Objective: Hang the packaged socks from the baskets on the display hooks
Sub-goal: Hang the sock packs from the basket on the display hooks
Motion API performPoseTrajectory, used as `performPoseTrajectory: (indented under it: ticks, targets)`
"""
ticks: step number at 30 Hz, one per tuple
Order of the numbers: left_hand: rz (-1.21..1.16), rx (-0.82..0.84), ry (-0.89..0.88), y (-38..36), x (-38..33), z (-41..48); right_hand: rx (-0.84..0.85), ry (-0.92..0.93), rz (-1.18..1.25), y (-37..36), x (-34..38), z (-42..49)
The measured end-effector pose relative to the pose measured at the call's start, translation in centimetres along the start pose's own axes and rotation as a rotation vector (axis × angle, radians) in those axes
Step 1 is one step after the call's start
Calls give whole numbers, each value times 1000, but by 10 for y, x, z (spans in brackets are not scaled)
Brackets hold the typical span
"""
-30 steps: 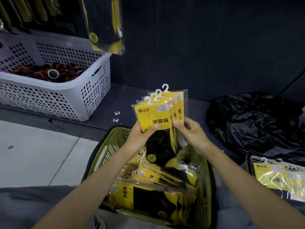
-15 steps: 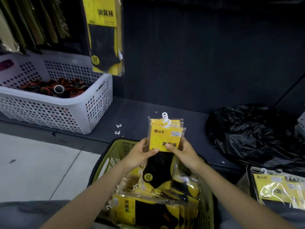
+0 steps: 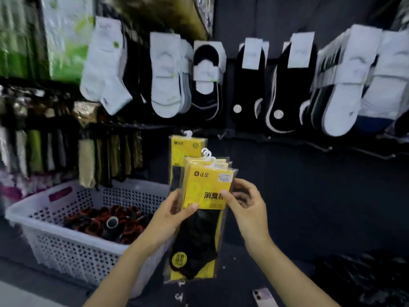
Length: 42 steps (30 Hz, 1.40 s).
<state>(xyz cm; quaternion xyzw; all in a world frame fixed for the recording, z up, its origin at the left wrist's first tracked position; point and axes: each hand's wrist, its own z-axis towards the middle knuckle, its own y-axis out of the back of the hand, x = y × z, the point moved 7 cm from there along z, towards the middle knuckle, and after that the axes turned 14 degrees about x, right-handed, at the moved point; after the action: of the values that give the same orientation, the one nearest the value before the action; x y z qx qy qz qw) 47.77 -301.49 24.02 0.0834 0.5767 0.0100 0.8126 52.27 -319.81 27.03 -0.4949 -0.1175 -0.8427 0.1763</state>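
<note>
Sock packs stack gripped at both edges by left hand and right hand, held below hung socks. Hanging step judged underway; hanger loops to be aligned onto empty display hook.

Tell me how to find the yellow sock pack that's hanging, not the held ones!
Look at the dark display wall, under the row of white and black socks. Up and right of the white basket, one yellow pack hangs by its white hook. It's higher than and behind the yellow stack the left hand and right hand hold.
</note>
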Motion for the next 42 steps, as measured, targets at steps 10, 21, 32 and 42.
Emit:
performPoseTrajectory:
  ticks: [10, 21, 32, 42]
  targets:
    - [-42, -136, -78, 69, -22, -22, 186, -38, 142, -76, 25, 48]
    - [50, -409, -29, 100, -19, -33, 72, -211, 175, -76, -7, 72]
    - [79, -692, -14, 154, 5, -40, -88, -155, 2, -72, -18, 134]
    - [99, -743, 4, 173, 9, -29, -116, -202, -114, -64, -65, 173]
